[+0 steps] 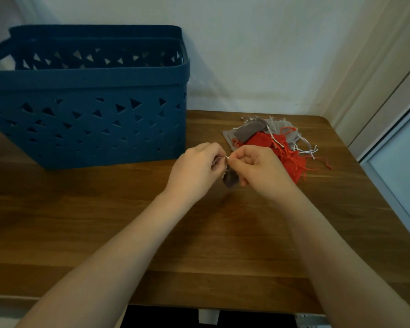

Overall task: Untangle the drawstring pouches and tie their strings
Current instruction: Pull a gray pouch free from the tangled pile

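step: tying string [225, 158] on grey pouch [231, 179] | L hand [194, 168] + R hand [262, 171] both pinch string ends | tip: pull evenly, keep pouch off pile [277, 143], snug knot

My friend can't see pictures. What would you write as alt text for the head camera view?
Two hands, left hand and right hand, pinch the white strings of a small grey pouch held above a wooden table. A pile of red and grey pouches lies behind the right hand, and a blue basket stands at the left.
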Demonstrator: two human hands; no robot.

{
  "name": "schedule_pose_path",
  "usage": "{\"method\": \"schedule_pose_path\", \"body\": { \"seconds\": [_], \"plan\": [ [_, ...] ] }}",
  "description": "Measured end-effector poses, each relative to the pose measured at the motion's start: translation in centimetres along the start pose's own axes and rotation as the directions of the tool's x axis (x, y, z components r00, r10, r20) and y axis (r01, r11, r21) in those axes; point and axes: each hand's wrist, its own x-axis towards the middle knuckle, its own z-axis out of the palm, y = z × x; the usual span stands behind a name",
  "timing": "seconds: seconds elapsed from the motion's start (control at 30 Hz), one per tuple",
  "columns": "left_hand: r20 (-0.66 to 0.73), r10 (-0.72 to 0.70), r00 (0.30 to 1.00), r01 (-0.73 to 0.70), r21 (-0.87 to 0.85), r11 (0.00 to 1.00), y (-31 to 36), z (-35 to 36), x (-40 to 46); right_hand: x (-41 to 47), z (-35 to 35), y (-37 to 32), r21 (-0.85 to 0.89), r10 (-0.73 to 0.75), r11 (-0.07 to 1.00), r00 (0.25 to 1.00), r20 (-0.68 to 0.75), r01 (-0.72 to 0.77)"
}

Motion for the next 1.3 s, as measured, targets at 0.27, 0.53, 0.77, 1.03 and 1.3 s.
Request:
{"method": "schedule_pose_path", "body": {
  "seconds": [0.27,0.53,0.77,1.03,1.3],
  "plan": [
    [-0.237,0.008,0.972,-0.045,-0.151,0.988,-0.3,-0.1,0.3,0.2,-0.3,-0.6,0.234,0.006,0.972,1.0,-0.027,0.0],
    [-0.24,0.089,0.967,-0.124,-0.134,0.983,-0.1,-0.2,0.1,0.8,-0.6,-0.5,0.292,0.033,0.955,0.995,0.091,-0.058],
    [-0.263,0.066,0.962,-0.12,-0.195,0.973,0.0,-0.5,0.4,0.8,-0.4,-0.6,0.221,-0.12,0.966,0.989,-0.091,0.138],
    [-0.214,0.169,0.962,-0.221,-0.248,0.943,0.3,-1.9,0.3,1.0,-1.7,-1.3,0.578,-0.068,0.803,0.942,0.329,-0.144],
    [-0.213,0.127,0.969,-0.162,-0.158,0.974,-0.5,-1.6,0.2,1.3,-0.9,-0.6,0.491,-0.095,0.871,0.99,0.102,0.033]
  ]
}}
